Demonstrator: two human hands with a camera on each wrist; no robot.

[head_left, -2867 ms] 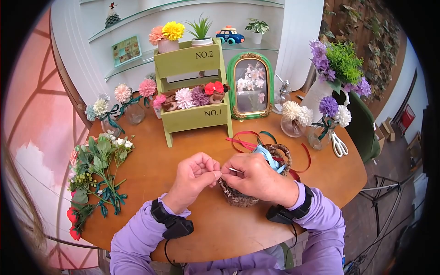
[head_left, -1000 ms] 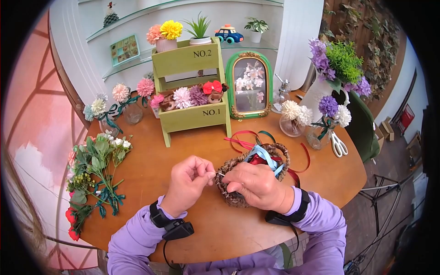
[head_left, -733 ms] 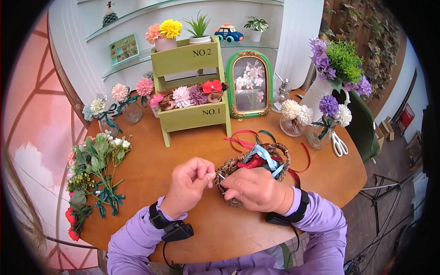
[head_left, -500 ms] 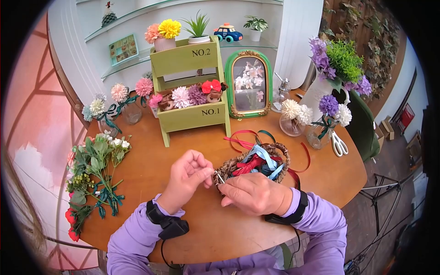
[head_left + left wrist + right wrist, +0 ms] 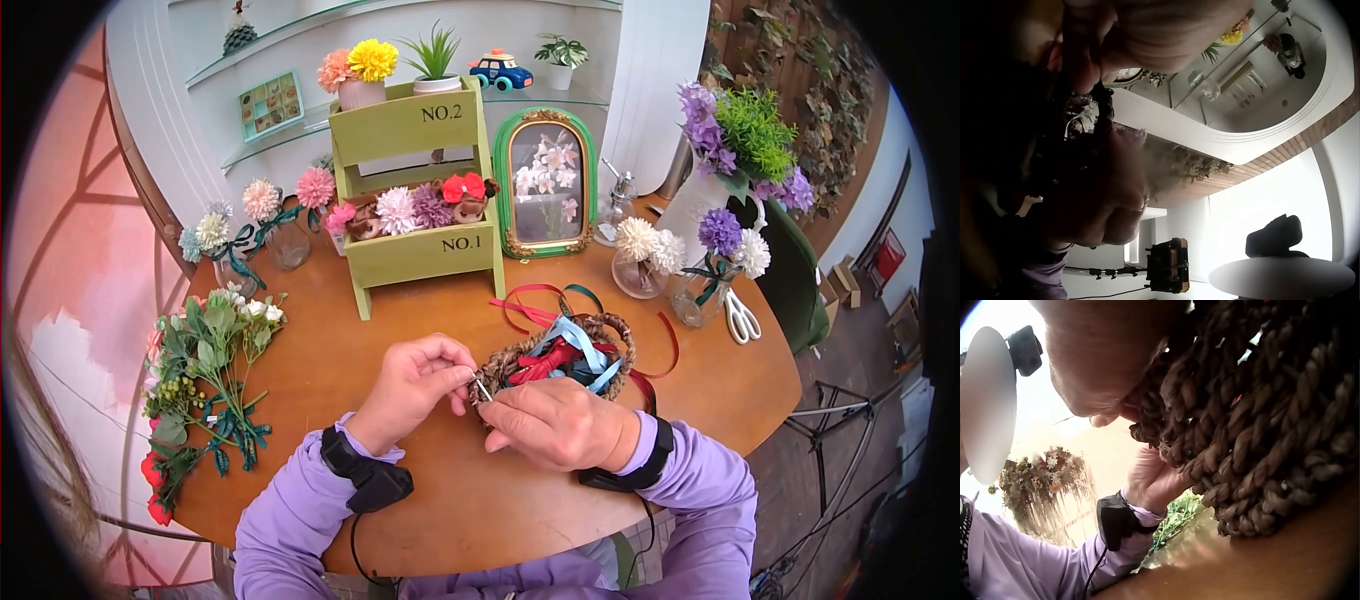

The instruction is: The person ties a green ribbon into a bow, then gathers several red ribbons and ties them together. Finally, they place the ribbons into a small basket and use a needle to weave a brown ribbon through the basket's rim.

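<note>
A brown woven basket (image 5: pixel 622 372) sits at the middle of the table, holding red and light blue ribbons (image 5: pixel 561 354). At its left rim, the left hand (image 5: pixel 415 388) pinches something too small to make out between thumb and index finger. The right hand (image 5: pixel 556 422) lies over the basket's near side and grips a thin, silvery stick-like tool (image 5: pixel 482 388), whose end points at the left fingertips. In the right wrist view the basket's braided wall (image 5: pixel 1254 444) fills the right side, with the left hand (image 5: pixel 1155 478) at its edge.
Artificial flowers (image 5: pixel 215 350) lie at the table's left. A green two-tier stand (image 5: pixel 420 255) and a green frame (image 5: pixel 497 180) are behind the basket. Glass vases with flowers (image 5: pixel 640 275) and white scissors (image 5: pixel 741 318) are at the right. Loose ribbons (image 5: pixel 672 345) lie by the basket.
The right hand has shifted down and slightly left, uncovering more of the red ribbon and the thin tool. The left hand has shifted a little, its fingers still pinched near the basket's rim.
</note>
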